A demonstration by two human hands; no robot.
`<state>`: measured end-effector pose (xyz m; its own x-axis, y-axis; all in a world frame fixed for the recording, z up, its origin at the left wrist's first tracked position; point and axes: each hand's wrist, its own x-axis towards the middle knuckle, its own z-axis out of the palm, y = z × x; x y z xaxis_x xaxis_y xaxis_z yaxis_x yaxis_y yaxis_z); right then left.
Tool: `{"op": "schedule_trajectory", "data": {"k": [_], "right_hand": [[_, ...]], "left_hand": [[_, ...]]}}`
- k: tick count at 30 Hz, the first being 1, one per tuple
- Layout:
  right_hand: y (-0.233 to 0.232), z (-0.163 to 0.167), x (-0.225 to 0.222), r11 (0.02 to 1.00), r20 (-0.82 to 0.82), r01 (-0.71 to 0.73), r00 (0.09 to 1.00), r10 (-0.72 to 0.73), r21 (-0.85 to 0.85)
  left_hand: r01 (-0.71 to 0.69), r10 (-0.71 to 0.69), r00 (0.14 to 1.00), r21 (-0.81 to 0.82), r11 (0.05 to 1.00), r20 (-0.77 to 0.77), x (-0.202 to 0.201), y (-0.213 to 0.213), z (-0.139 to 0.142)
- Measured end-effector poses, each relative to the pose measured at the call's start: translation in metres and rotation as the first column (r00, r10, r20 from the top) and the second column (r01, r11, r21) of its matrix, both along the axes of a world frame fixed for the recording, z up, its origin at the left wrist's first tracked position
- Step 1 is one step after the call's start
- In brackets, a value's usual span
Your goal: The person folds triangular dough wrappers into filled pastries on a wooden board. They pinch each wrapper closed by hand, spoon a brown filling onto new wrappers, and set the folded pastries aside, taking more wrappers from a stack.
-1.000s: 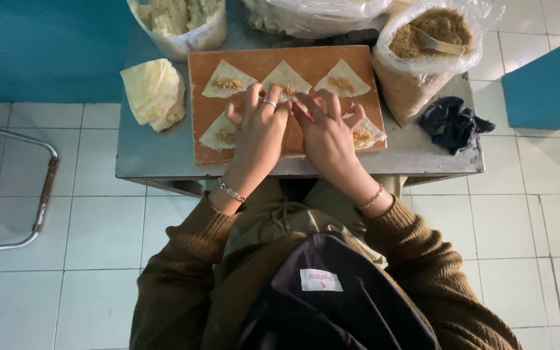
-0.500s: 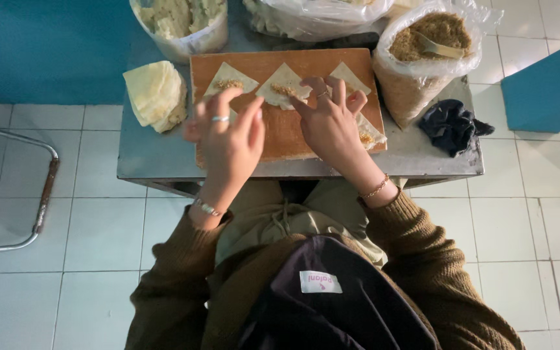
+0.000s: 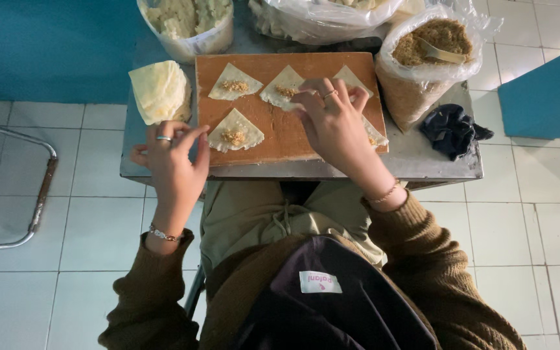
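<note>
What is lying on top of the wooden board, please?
On the wooden board lie triangular dough wrappers, each with a small mound of brownish filling. The right hand covers part of the middle one and others at the right edge.

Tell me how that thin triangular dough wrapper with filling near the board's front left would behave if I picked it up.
The thin pale triangular dough wrapper probably flops: it lies flat on the brown wooden board, edges rippled. It looks light, carrying only a small mound of crumbly brown filling. That loose filling would likely spill if tilted. The left hand hovers beside it.
</note>
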<state>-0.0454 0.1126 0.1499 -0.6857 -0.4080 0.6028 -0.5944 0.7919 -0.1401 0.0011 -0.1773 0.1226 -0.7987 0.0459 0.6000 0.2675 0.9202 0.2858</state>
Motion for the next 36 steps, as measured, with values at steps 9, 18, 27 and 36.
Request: {"op": "schedule_trajectory", "data": {"k": [9,18,27,36], "right_hand": [[0.016,0.062,-0.063,0.970,-0.476,0.241,0.849,-0.230,-0.039],[-0.056,-0.019,0.022,0.994,0.208,0.037,0.978,-0.015,-0.098],[-0.078,-0.019,0.023,0.986,0.164,0.114,0.982,-0.093,-0.126],[-0.082,-0.007,0.031,0.938,0.282,0.048,0.958,0.055,-0.343]], "left_hand": [[-0.130,0.128,0.991,-0.093,0.987,-0.031,0.005,0.002,-0.014],[-0.131,0.128,0.991,-0.075,0.988,-0.044,0.004,0.014,-0.014],[0.010,-0.012,0.999,-0.060,0.998,-0.036,0.000,0.019,-0.009],[0.177,-0.175,0.984,0.182,0.967,-0.026,-0.009,0.037,0.017]]}}
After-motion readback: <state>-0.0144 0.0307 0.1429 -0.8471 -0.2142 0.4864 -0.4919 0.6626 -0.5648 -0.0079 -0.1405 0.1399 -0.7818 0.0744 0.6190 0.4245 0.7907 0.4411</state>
